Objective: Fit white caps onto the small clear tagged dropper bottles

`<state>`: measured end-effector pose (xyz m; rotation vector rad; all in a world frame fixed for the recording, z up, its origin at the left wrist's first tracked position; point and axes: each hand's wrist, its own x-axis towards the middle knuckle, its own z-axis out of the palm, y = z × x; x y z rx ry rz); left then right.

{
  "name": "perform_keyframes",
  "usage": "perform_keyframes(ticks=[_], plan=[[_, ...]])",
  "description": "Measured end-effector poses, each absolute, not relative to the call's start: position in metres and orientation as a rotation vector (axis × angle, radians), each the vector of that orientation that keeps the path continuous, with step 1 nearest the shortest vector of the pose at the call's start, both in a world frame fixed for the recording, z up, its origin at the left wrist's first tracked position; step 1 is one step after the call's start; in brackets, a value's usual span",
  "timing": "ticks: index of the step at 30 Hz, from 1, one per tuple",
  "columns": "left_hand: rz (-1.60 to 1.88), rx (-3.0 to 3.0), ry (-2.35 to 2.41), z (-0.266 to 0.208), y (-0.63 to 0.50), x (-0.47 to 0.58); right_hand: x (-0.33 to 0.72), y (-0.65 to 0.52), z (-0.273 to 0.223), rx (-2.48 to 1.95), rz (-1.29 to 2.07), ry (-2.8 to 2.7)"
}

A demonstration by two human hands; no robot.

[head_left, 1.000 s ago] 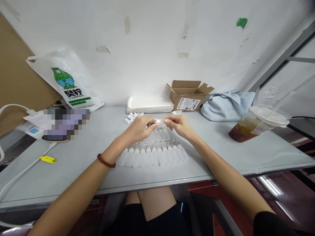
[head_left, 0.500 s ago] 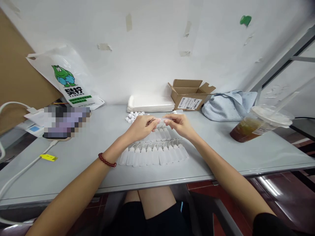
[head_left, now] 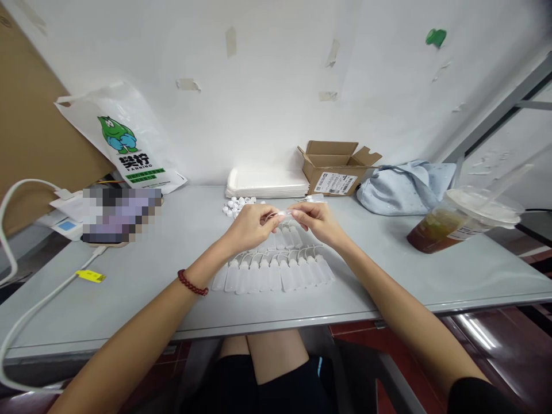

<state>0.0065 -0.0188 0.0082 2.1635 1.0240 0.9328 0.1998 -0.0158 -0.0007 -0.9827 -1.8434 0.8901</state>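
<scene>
My left hand [head_left: 253, 225] and my right hand [head_left: 318, 222] meet above the table, fingertips pinched. Between them they hold a small translucent plastic bottle [head_left: 286, 213], lying sideways and partly covered by the fingers. A thin clear tube curves by my left fingers. Below, a row of similar squeeze bottles [head_left: 276, 276] lies side by side, each with a thin bent tube at its top. Part of a second row [head_left: 285, 237] shows just under my hands. Small white caps [head_left: 235, 204] are heaped beyond my left hand.
At the back are a stack of white trays [head_left: 267, 183], an open cardboard box [head_left: 334, 172] and a light blue cloth bag [head_left: 401, 190]. A drink cup [head_left: 444, 224] leans at right. A phone [head_left: 123, 218], its white cable [head_left: 52, 296] and a plastic bag [head_left: 125, 138] are at left.
My left fingers have shifted slightly on the held bottle, and the thin tube shows more clearly beside them. The whole view has moved a little. The rows of bottles lie as before.
</scene>
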Motion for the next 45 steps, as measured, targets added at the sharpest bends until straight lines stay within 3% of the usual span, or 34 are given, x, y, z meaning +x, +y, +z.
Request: perform_keyframes(ticks=[10, 26, 37, 40, 45], plan=[[1.027, 2.618, 1.000, 0.001, -0.020, 0.008, 0.197, -0.009, -0.009, -0.988, 1.170, -1.659], [0.850, 1.903, 1.032, 0.010, -0.020, 0.007, 0.197, -0.015, -0.005, -0.978, 0.977, -1.788], [1.004, 2.422, 1.085, 0.007, -0.022, 0.014, 0.196, -0.010, -0.006, -0.981, 1.178, -1.630], [0.900, 2.367, 1.103, 0.013, -0.013, -0.001, 0.204, -0.006, -0.004, -1.069, 1.000, -1.725], [0.772, 2.395, 1.398, 0.015, 0.017, -0.053, 0.226, 0.007, -0.001, -1.349, 0.203, -2.028]])
